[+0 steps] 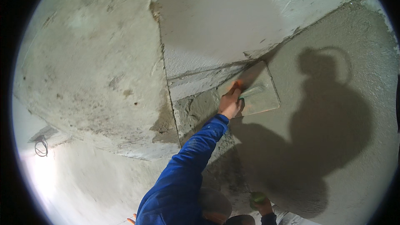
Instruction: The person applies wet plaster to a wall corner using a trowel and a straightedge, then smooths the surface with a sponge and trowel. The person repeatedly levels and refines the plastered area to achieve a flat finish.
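Note:
My left hand [230, 101], in a blue sleeve, is closed around the handle of a flat rectangular plastering float [266, 102]. The float's plate lies against a stretch of damp-looking grey plaster [329, 33], close to the edge where it meets a paler surface. Low in the picture, my right hand [262, 206] is closed on a rounded green thing [256, 198], too blurred to name. Beside the float on the left runs a strip of rough, darker grey wall [193, 112].
A pale, stained wall face [96, 71] fills the left, ending at a chipped vertical edge. Above is a smooth whitish surface [216, 16]. A dark loop of cable [41, 146] hangs at the far left. My shadow falls across the plaster on the right.

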`<action>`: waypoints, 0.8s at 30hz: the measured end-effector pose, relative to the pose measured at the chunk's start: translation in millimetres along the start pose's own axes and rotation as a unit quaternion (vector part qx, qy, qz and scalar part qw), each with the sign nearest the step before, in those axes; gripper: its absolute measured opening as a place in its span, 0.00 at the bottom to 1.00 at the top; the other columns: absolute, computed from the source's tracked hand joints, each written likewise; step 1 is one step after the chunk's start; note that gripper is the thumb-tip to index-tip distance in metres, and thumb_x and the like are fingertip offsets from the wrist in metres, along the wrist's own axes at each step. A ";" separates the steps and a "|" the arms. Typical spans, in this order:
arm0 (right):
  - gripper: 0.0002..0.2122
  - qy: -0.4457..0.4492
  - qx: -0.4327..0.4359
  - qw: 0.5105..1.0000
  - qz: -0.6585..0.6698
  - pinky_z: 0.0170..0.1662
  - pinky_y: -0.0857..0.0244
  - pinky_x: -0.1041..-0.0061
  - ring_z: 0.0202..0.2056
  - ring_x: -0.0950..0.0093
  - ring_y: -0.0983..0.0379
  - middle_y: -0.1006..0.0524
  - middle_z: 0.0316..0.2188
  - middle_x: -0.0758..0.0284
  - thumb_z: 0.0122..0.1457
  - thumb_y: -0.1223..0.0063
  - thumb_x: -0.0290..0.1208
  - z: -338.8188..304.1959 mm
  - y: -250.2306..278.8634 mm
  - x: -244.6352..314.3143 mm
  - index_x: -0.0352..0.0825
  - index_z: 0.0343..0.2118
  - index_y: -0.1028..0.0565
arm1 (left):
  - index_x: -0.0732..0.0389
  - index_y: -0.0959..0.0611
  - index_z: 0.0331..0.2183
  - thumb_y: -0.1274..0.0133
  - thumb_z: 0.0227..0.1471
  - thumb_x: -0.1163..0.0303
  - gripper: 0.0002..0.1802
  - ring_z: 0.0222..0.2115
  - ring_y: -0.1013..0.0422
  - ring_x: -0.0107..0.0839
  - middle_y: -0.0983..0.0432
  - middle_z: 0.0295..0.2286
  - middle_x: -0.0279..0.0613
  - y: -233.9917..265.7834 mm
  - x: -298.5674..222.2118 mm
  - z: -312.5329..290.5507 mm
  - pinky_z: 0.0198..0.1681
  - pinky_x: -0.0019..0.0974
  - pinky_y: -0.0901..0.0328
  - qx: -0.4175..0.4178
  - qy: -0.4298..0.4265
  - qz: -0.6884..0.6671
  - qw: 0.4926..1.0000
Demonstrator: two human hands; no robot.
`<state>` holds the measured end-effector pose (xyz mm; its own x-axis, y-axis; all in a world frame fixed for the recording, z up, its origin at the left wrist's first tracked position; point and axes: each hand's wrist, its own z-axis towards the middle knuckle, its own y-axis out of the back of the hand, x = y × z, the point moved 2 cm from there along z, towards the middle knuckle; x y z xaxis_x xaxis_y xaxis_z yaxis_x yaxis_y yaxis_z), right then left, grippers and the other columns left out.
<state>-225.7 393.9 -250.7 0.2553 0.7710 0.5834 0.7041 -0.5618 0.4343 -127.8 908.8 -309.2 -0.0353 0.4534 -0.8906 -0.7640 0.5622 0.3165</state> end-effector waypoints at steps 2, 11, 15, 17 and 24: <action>0.25 0.000 -0.023 0.999 -0.048 0.49 0.35 0.70 0.45 0.71 0.27 0.24 0.43 0.63 0.46 0.38 0.31 -1.4 -1.3 5.9 0.31 0.48 0.31 | 0.61 0.28 0.41 0.43 0.41 0.75 0.22 0.40 0.29 0.56 0.36 0.53 0.58 -3.2 10.6 2.0 0.42 0.47 0.30 0.010 0.009 -0.003 1.000; 0.25 0.018 0.014 1.000 0.015 0.51 0.35 0.71 0.46 0.73 0.28 0.25 0.45 0.64 0.45 0.36 0.25 3.8 -13.8 36.5 0.32 0.49 0.30 | 0.64 0.28 0.47 0.42 0.39 0.73 0.29 0.41 0.29 0.56 0.35 0.52 0.58 -4.7 36.5 -5.5 0.45 0.46 0.32 0.039 0.052 -0.016 0.998; 0.25 0.049 -0.021 0.993 -0.101 0.50 0.35 0.70 0.46 0.72 0.28 0.25 0.45 0.63 0.46 0.37 0.27 7.7 -17.9 56.0 0.33 0.49 0.30 | 0.65 0.28 0.49 0.43 0.39 0.75 0.30 0.43 0.30 0.57 0.31 0.49 0.58 -1.9 34.1 -1.5 0.47 0.45 0.33 0.047 0.100 -0.052 0.992; 0.25 0.075 -0.025 0.988 -0.133 0.51 0.36 0.70 0.46 0.69 0.28 0.25 0.45 0.62 0.46 0.37 0.30 3.5 -19.5 61.9 0.32 0.49 0.31 | 0.65 0.28 0.49 0.43 0.39 0.75 0.30 0.44 0.30 0.55 0.31 0.49 0.56 2.9 20.2 0.7 0.48 0.45 0.34 0.019 0.098 -0.057 0.993; 0.25 0.089 -0.033 0.981 -0.168 0.50 0.36 0.69 0.46 0.67 0.28 0.24 0.43 0.60 0.46 0.38 0.31 -20.8 -6.0 28.1 0.32 0.48 0.30 | 0.63 0.24 0.46 0.45 0.39 0.75 0.26 0.31 0.27 0.55 0.25 0.28 0.60 38.9 -107.8 52.8 0.36 0.48 0.31 -0.062 -0.048 -0.038 0.996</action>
<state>-236.6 412.7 -222.7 -0.1090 0.8546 0.5078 0.6832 -0.3066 0.6627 -119.7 918.2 -183.6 0.0838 0.4800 -0.8732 -0.8362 0.5105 0.2004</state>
